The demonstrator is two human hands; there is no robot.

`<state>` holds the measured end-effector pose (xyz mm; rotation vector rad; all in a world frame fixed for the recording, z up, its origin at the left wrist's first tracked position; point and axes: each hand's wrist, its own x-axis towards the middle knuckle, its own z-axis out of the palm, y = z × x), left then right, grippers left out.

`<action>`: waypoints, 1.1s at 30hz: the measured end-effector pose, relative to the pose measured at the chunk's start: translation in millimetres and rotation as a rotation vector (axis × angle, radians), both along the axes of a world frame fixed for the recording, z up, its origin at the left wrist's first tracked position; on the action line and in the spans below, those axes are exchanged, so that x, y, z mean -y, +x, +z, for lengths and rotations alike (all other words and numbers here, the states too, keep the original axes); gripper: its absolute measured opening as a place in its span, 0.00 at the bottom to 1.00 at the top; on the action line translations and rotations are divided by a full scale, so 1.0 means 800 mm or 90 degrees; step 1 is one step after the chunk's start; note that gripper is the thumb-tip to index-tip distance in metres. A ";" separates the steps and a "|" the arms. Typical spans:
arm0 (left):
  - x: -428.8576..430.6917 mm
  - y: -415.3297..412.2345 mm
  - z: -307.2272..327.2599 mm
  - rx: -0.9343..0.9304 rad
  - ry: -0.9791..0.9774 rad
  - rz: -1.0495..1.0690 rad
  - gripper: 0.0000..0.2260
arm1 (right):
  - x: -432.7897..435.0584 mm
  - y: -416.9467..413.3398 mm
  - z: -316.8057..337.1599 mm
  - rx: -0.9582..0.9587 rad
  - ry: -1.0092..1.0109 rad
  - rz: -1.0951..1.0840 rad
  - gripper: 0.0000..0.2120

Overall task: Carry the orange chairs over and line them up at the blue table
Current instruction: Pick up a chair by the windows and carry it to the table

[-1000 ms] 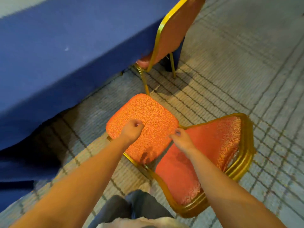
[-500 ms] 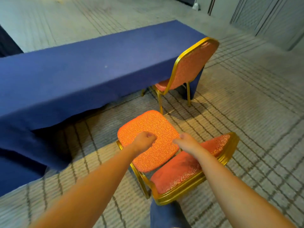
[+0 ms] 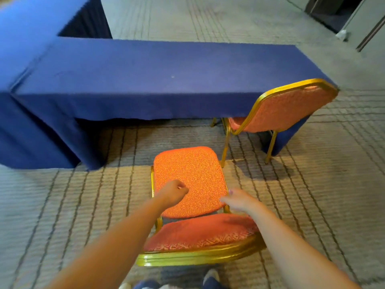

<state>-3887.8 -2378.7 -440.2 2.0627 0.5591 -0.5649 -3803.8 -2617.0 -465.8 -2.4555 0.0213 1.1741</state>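
An orange chair with a gold frame stands on the carpet right in front of me, its seat facing the blue table and its backrest nearest me. My left hand is a closed fist resting on the left rear of the seat. My right hand curls its fingers around the seat's right rear edge. A second orange chair is tucked in at the table's right end, its back towards me.
A second blue-draped table joins the first at the far left. Patterned carpet lies all around. A dark doorway and wall panels are at the far right. My feet show below the backrest.
The view has swung so the near chair and the table face me squarely. The chair now sits level, further left of the tucked-in chair. Both hands stay on its seat.
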 end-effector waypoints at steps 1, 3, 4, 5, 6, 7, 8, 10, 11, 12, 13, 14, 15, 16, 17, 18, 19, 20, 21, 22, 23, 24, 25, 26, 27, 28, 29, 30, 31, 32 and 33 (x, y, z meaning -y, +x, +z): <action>0.003 -0.005 -0.006 -0.015 0.013 0.021 0.13 | 0.007 0.007 -0.012 -0.010 -0.013 0.030 0.33; 0.008 -0.014 -0.020 -0.044 0.025 0.070 0.15 | 0.005 0.009 -0.002 -0.019 -0.028 0.083 0.37; 0.010 -0.018 -0.023 -0.056 0.027 0.095 0.14 | 0.001 0.008 0.005 -0.019 -0.050 0.109 0.33; 0.009 -0.023 -0.026 -0.070 0.031 0.111 0.12 | -0.001 0.009 0.009 -0.024 -0.059 0.124 0.28; 0.009 -0.028 -0.030 -0.090 0.034 0.123 0.10 | -0.001 0.011 0.006 -0.038 -0.074 0.143 0.25; 0.007 -0.032 -0.035 -0.108 0.038 0.128 0.08 | -0.001 0.012 0.000 -0.053 -0.078 0.141 0.26; 0.004 -0.037 -0.043 -0.129 0.044 0.129 0.07 | -0.001 0.013 -0.004 -0.063 -0.084 0.147 0.27; -0.002 -0.045 -0.062 -0.171 0.052 0.133 0.07 | 0.000 0.018 -0.021 -0.069 -0.092 0.174 0.21; -0.005 -0.047 -0.073 -0.185 0.051 0.134 0.07 | 0.002 0.018 -0.028 -0.081 -0.098 0.176 0.19; -0.008 -0.048 -0.082 -0.203 0.054 0.133 0.08 | 0.005 0.018 -0.036 -0.093 -0.115 0.178 0.20; -0.009 -0.049 -0.087 -0.219 0.060 0.130 0.09 | 0.007 0.016 -0.039 -0.106 -0.133 0.175 0.22; -0.010 -0.049 -0.091 -0.234 0.061 0.130 0.11 | 0.012 0.016 -0.047 -0.113 -0.150 0.177 0.25; -0.010 -0.050 -0.096 -0.252 0.061 0.131 0.13 | 0.016 0.016 -0.053 -0.122 -0.161 0.176 0.26; -0.010 -0.050 -0.101 -0.274 0.060 0.132 0.14 | 0.021 0.017 -0.058 -0.129 -0.174 0.181 0.26; -0.010 -0.051 -0.105 -0.300 0.062 0.131 0.16 | 0.023 0.019 -0.062 -0.141 -0.187 0.179 0.25; -0.012 -0.055 -0.113 -0.330 0.066 0.126 0.18 | 0.027 0.022 -0.070 -0.153 -0.201 0.184 0.26; -0.013 -0.059 -0.119 -0.359 0.071 0.119 0.20 | 0.029 0.024 -0.074 -0.168 -0.210 0.178 0.26; -0.015 -0.064 -0.122 -0.391 0.078 0.110 0.23 | 0.031 0.025 -0.079 -0.179 -0.210 0.175 0.26; -0.017 -0.068 -0.124 -0.416 0.087 0.100 0.26 | 0.030 0.026 -0.079 -0.183 -0.207 0.167 0.25; -0.018 -0.069 -0.125 -0.436 0.091 0.093 0.27 | 0.030 0.029 -0.083 -0.183 -0.203 0.163 0.25; -0.020 -0.069 -0.128 -0.449 0.089 0.086 0.28 | 0.030 0.032 -0.084 -0.186 -0.203 0.155 0.26; -0.022 -0.066 -0.130 -0.456 0.086 0.080 0.28 | 0.030 0.037 -0.085 -0.193 -0.205 0.145 0.27; -0.023 -0.064 -0.132 -0.462 0.080 0.071 0.28 | 0.030 0.040 -0.086 -0.204 -0.206 0.133 0.28; -0.025 -0.061 -0.133 -0.471 0.074 0.060 0.28 | 0.031 0.044 -0.085 -0.216 -0.209 0.125 0.29; -0.026 -0.058 -0.132 -0.474 0.074 0.049 0.28 | 0.032 0.048 -0.084 -0.224 -0.210 0.117 0.29; -0.028 -0.055 -0.131 -0.481 0.078 0.040 0.28 | 0.034 0.053 -0.085 -0.225 -0.213 0.111 0.29; -0.029 -0.053 -0.132 -0.485 0.082 0.032 0.29 | 0.038 0.058 -0.087 -0.231 -0.217 0.106 0.30; -0.030 -0.051 -0.132 -0.492 0.085 0.023 0.29 | 0.041 0.062 -0.086 -0.240 -0.223 0.099 0.30; -0.032 -0.049 -0.130 -0.500 0.084 0.010 0.29 | 0.042 0.065 -0.084 -0.254 -0.227 0.095 0.31; -0.033 -0.048 -0.130 -0.513 0.079 0.001 0.28 | 0.044 0.068 -0.083 -0.269 -0.232 0.092 0.31; -0.035 -0.047 -0.129 -0.520 0.070 -0.007 0.28 | 0.045 0.070 -0.080 -0.287 -0.234 0.090 0.31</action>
